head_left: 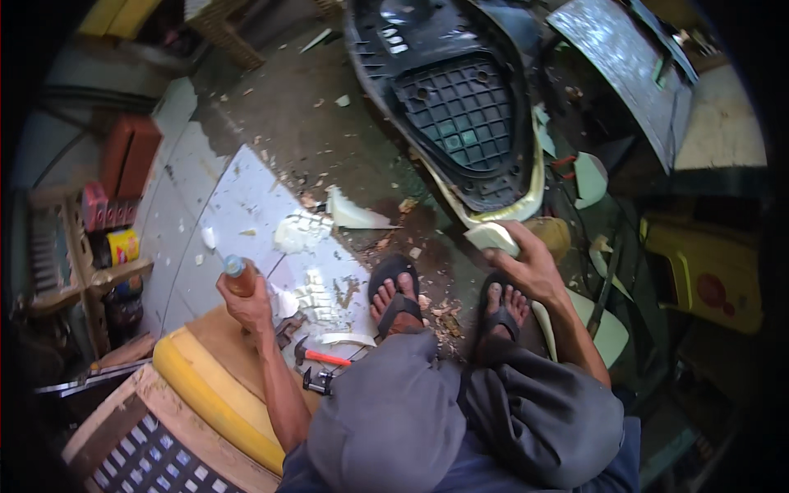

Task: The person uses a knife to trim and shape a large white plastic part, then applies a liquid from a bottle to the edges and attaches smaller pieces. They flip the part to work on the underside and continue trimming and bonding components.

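My left hand (246,305) is closed around a small bottle (239,275) with a pale blue top and brownish contents. It is held above the light floor sheet, left of my feet. My right hand (530,267) grips a pale foam piece (491,239) beside the near end of a scooter seat. The seat shows its black plastic base (463,111) facing up, with a ribbed grid, and a cream foam edge (493,215) curves round its near end. Whether the foam piece touches the seat's edge, I cannot tell.
A hammer (327,356) with an orange-red handle lies by my left knee. Foam scraps (353,212) litter the floor and the pale sheet (246,205). A yellow cushion (218,403) is at lower left, a yellow plastic piece (711,275) at right, and a grey sheet (620,62) at upper right.
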The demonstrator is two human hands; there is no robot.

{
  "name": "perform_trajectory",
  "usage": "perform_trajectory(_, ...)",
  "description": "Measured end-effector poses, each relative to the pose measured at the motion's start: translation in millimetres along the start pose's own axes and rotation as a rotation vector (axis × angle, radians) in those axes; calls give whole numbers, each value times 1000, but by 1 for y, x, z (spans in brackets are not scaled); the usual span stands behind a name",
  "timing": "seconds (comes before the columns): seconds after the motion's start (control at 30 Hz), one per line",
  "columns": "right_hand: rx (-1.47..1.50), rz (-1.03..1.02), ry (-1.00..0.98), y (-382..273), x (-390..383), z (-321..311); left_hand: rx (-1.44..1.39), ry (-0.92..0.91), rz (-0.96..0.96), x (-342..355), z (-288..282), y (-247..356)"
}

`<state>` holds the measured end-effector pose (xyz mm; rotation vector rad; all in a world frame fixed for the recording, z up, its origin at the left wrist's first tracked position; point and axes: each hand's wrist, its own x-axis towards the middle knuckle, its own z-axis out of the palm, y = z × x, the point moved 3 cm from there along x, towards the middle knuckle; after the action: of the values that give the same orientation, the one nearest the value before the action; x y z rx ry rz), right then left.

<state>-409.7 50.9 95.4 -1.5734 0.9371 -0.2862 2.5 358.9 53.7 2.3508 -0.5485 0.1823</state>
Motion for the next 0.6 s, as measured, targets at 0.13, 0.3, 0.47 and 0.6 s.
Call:
perform_trajectory(0.13,216,88,-28,-5,14,22,-129,-485,337,-48,51,119)
perform_trajectory(0.3,32,-89,40,-28,9,28,-140,-660,580,-86,78,199)
perform_trajectory(0.47,-49,-131,103,-21,3,26,-138,-721,617,-94,91,207)
perform_trajectory(0.6,-31,-134,104,-13,1,30,-126,-725,598,-94,89,208)
